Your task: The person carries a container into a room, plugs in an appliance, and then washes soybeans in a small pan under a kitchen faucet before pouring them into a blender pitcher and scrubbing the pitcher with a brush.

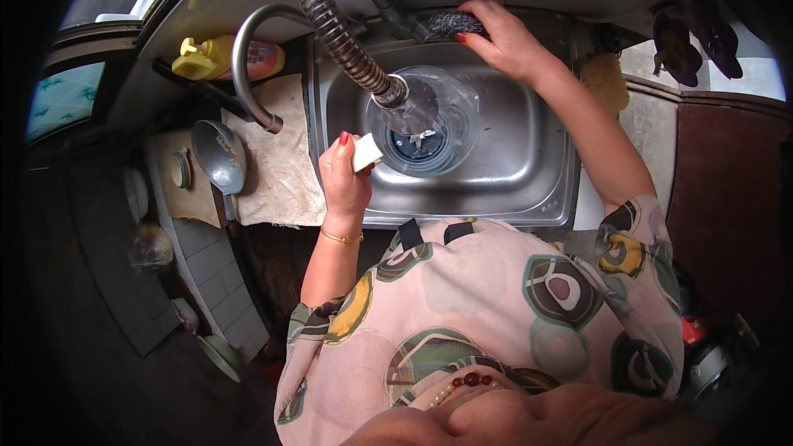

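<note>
A clear blender jug (461, 152) with blades at its bottom sits in the stainless steel sink (514, 192). My left hand (347, 176) grips its white handle (367, 152) at the sink's left side. Over the jug hangs the flexible metal hose of a faucet (347, 43), its clear spout end partly covering the view into the jug. Behind the sink's back edge, my right hand (505, 43) has thumb and fingers around a dark scouring pad (457, 23), beside the base of the pipe fitting.
Left of the sink lie a beige cloth (279, 167), a metal ladle (220, 158) and a small round lid (181, 168) on a board. A yellow pump bottle (229, 59) rests behind a curved metal spout (238, 43). A yellowish sponge cloth (606, 82) is at the right.
</note>
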The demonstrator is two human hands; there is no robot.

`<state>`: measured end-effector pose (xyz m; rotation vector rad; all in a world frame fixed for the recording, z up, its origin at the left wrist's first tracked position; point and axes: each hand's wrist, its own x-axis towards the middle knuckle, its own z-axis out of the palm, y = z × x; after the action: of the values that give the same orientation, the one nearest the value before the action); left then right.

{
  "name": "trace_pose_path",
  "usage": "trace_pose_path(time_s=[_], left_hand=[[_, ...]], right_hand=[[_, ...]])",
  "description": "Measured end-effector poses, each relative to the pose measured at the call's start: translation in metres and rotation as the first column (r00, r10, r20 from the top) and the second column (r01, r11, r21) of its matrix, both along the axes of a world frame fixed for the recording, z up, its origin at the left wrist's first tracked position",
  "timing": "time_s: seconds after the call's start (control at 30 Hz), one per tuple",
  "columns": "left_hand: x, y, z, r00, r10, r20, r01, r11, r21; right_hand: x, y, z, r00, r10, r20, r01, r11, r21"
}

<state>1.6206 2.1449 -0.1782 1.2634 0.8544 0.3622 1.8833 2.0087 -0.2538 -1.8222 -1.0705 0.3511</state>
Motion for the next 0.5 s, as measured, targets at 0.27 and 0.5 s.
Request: trace_pose_path(time_s=[0.27,0.5], left_hand=[[0.004,-0.002,-0.007,0.989,-0.077,0.128,0.082,0.996,-0.03],[0.007,-0.005,-0.003,0.997,-0.037,0.075,0.04,0.998,-0.042]], right_hand=[[-0.007,-0.056,-0.01,0.945,-0.191,-0.266,0.212,0.976,0.052],[-0.018,-0.083,0.016,0.606,0.116,-0.787,0.151,0.954,0.257]])
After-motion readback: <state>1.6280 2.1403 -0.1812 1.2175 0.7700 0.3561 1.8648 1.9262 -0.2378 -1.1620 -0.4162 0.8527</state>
